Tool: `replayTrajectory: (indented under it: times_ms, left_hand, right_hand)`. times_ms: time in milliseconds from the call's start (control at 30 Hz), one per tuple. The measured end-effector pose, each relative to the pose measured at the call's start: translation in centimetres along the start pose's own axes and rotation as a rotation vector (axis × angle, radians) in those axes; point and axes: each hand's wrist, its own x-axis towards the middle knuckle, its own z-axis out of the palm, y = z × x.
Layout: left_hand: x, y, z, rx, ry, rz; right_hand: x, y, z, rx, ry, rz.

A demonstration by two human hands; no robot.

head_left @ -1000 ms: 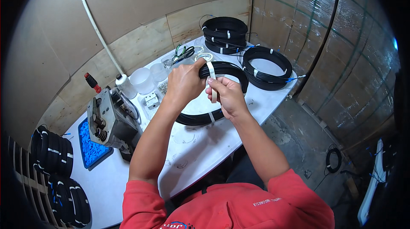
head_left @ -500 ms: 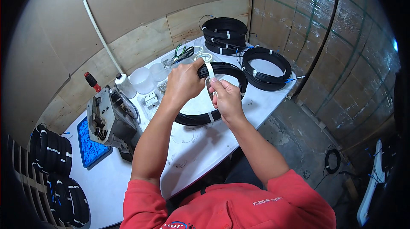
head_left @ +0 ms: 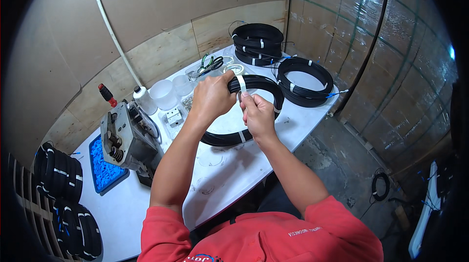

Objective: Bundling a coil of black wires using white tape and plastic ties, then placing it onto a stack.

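Note:
A coil of black cable [head_left: 266, 84] is held partly raised over the white table, its near side low by the tabletop. My left hand [head_left: 214, 95] is closed around the coil's upper left part, the thumb on top by a strip of white tape [head_left: 242, 83] wrapped across the cable strands. Just inside the ring, my right hand [head_left: 260, 115] is closed in a pinch at the tape's lower end. Another white tape band [head_left: 242, 136] circles the coil's near side. My fingers partly hide the tape's end.
Behind the coil lie a tape roll [head_left: 234, 69] and scissors [head_left: 211, 64]. Stacked cable coils [head_left: 258, 42] and another coil pile [head_left: 305, 97] stand at the far right. Leftward are a metal machine [head_left: 128, 137], a tray of blue pieces [head_left: 105, 171] and a white bottle [head_left: 143, 99].
My right hand has drawn the tape's end inward under the coil. The strip now lies closer against the cable, and its loose loop shows less. My left hand keeps its grip.

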Motion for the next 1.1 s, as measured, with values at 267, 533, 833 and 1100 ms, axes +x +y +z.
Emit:
replayTrajectory:
  times_ms: [267,533,833,1100]
  left_hand:
    - [0.1,-0.5,0.6,-0.007,0.035,0.041]
    - [0.3,-0.9,0.4,-0.009,0.000,0.029]
    - [0.5,-0.9,0.9,-0.008,-0.027,0.039]
    - [0.4,-1.6,-0.3,0.034,-0.027,0.046]
  right_hand:
    - [0.6,0.1,0.2,-0.050,0.020,-0.023]
    - [1.9,1.7,0.0,-0.266,0.062,-0.361]
    - [1.4,4.8,-1.7,-0.791,-0.130,-0.209]
    - [-0.9,-0.6,-4.2,-0.523,-0.082,-0.750]
